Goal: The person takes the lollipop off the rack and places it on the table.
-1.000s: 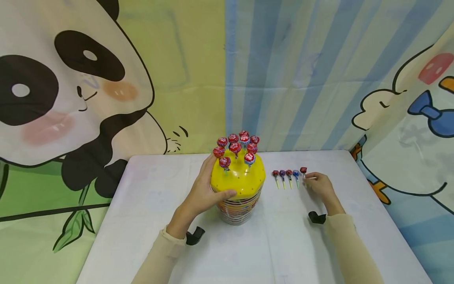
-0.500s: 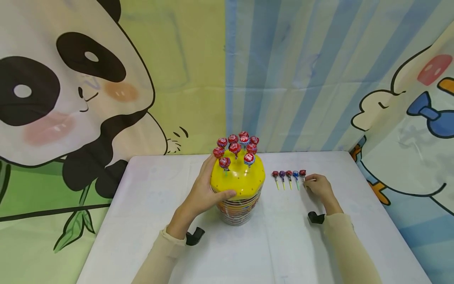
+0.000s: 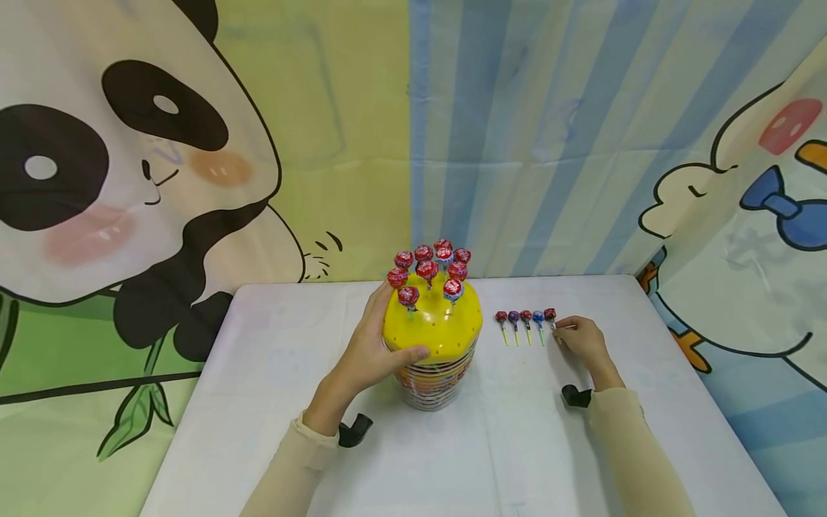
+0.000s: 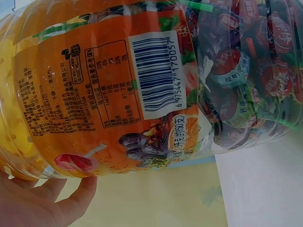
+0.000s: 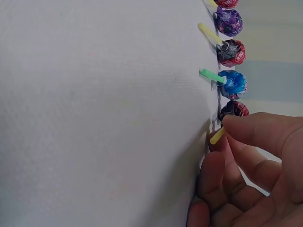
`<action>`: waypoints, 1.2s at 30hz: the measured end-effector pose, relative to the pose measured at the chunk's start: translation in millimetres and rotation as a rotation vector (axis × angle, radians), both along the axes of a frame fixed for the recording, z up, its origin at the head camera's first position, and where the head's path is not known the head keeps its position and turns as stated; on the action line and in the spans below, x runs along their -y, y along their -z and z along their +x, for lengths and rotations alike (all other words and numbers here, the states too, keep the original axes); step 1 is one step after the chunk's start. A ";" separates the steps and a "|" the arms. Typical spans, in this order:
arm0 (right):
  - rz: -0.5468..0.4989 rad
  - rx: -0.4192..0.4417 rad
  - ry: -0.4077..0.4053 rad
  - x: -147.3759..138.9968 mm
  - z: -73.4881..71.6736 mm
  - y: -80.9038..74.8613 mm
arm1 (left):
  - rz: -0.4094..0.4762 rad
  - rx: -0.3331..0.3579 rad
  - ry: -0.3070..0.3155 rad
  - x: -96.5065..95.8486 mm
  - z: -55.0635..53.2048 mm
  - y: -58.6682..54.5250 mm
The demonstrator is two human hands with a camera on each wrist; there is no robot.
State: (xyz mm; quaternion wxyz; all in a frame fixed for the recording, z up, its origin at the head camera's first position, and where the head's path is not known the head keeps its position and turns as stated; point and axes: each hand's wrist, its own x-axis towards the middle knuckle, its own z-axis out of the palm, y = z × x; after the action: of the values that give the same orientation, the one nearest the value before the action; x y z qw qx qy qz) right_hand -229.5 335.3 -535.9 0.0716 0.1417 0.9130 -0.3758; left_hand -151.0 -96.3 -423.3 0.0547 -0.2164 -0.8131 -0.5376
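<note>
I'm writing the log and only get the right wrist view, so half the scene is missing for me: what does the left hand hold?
Observer: The left hand grips a jar near its yellow lid.
Operator: Does anything stick up from that lid?
Observer: Yes, a cluster of red-wrapped lollipops stands on it.
Operator: And what is inside the jar?
Observer: The left wrist view shows wrapped candies in there.

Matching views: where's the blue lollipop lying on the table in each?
Head: blue lollipop, right of centre, fourth from left in its row.
Left wrist: not in it.
Right wrist: right side, above mid-height.
Shared landmark, head and right wrist: right hand, pinching the next lollipop.
</note>
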 end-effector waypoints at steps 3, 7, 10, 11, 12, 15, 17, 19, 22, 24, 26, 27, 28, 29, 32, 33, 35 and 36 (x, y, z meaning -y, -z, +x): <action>-0.007 -0.002 0.016 -0.3 1.8 -1.7 | 0.001 0.003 -0.001 0.1 -0.5 0.1; -0.014 -0.026 0.024 0.4 4.9 -6.6 | 0.003 0.004 0.001 0.0 -0.5 0.4; -0.008 -0.071 0.008 2.7 7.1 -11.6 | 0.008 0.002 0.003 0.1 -0.3 0.9; -0.011 -0.086 0.002 4.2 8.2 -14.1 | 0.010 0.001 0.004 0.0 -0.5 1.1; -0.017 -0.106 -0.006 6.3 9.5 -17.1 | 0.012 0.002 0.005 0.0 -0.4 1.1; -0.080 -0.189 -0.020 18.7 14.4 -31.8 | 0.010 0.005 0.003 -0.1 -1.0 1.0; -0.150 -0.267 -0.045 32.3 18.5 -46.2 | 0.005 0.009 -0.001 -0.2 -0.9 0.6; -0.226 -0.348 -0.086 49.8 24.4 -65.0 | 0.003 0.011 -0.004 -0.3 -0.9 0.2; -0.343 -0.471 -0.176 77.3 36.8 -94.8 | 0.004 0.011 -0.004 -0.6 -0.7 0.4; -0.416 -0.541 -0.235 95.2 46.9 -113.6 | 0.004 0.010 -0.004 -0.8 -0.6 0.9; -0.492 -0.614 -0.301 111.4 56.4 -129.1 | 0.001 0.005 -0.003 -1.0 -0.5 1.1; -0.529 -0.642 -0.334 119.0 61.0 -136.2 | 0.000 0.001 -0.003 -1.0 -0.5 1.0; -0.556 -0.665 -0.366 126.2 65.1 -142.5 | -0.001 -0.002 -0.003 -1.0 -0.4 0.8; -0.577 -0.684 -0.402 132.6 68.8 -147.6 | -0.001 -0.003 -0.003 -1.0 -0.5 0.8; -0.615 -0.720 -0.494 149.1 77.0 -158.8 | 0.002 -0.011 -0.001 -1.0 -0.4 -0.1; -0.616 -0.729 -0.516 153.6 78.6 -160.9 | 0.002 -0.012 -0.002 -1.0 -0.4 -0.3; -0.609 -0.748 -0.550 161.3 80.6 -163.6 | 0.004 -0.012 0.000 -1.0 -0.6 -0.5; -0.604 -0.757 -0.562 164.7 81.2 -164.5 | 0.005 -0.010 0.001 -1.0 -0.7 -0.5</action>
State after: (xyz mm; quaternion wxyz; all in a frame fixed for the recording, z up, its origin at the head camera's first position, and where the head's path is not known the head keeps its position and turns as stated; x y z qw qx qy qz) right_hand -148.3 170.5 -371.4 -0.1263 -0.2787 0.7295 -0.6117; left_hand -151.6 -95.3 -422.8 0.0592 -0.2195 -0.8113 -0.5386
